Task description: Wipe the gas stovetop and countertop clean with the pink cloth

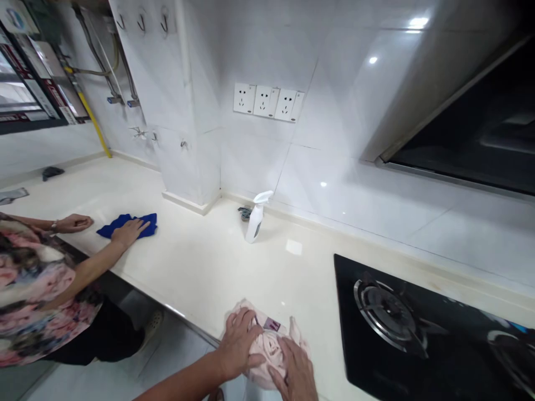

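A crumpled pale pink cloth (pixel 271 352) with a small dark printed patch lies bunched on the cream countertop (pixel 200 267), at its front edge. My left hand (pixel 241 346) grips the cloth from the left, fingers bent over it. From the right, my right hand (pixel 297 368) presses and holds the same cloth, its thumb towards the left one. Under my palms the cloth is hidden. Beyond it, near the wall, a white spray bottle (pixel 254 220) stands upright.
At the left, another person's hand (pixel 129 231) rests flat on a blue cloth (pixel 109 227). A black gas hob (pixel 349 334) lies to the right, below a dark range hood (pixel 472 133). A small dark crumpled item (pixel 244 213) sits behind the bottle. Wall sockets (pixel 267 102) are above.
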Available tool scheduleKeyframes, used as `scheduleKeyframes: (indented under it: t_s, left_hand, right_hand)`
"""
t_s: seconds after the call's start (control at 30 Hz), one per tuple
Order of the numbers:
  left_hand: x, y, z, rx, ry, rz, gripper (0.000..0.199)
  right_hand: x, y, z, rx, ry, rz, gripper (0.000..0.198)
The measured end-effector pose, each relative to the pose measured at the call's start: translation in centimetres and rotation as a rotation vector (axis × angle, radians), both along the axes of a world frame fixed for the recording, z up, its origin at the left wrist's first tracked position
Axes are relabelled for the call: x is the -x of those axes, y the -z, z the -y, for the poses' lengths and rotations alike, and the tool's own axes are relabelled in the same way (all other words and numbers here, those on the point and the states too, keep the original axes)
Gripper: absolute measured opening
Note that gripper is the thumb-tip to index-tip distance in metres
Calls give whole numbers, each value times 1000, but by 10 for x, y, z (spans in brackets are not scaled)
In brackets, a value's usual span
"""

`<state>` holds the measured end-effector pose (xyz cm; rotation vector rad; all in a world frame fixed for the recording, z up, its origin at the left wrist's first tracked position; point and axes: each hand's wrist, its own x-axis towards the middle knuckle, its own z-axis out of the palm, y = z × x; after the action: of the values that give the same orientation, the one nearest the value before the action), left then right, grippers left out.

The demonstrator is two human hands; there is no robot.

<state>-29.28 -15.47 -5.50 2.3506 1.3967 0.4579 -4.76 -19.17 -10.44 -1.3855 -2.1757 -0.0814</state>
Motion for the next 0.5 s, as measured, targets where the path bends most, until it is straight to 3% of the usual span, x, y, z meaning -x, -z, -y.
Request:
scheduleKeyframes:
  t_s: [0.17,0.33,0.5]
  left_hand:
    - [4,-3,-4,-38,51,7,59]
    - [7,-7,-4,-95,79,42,48]
    - [8,-16,-14,-74,88,187,23]
  right_hand:
    - [-2,5,-15,5,17,-43,40]
    - [9,1,-12,-17,62,-71,43]
    - [15,-14,-4,81,108,-112,44]
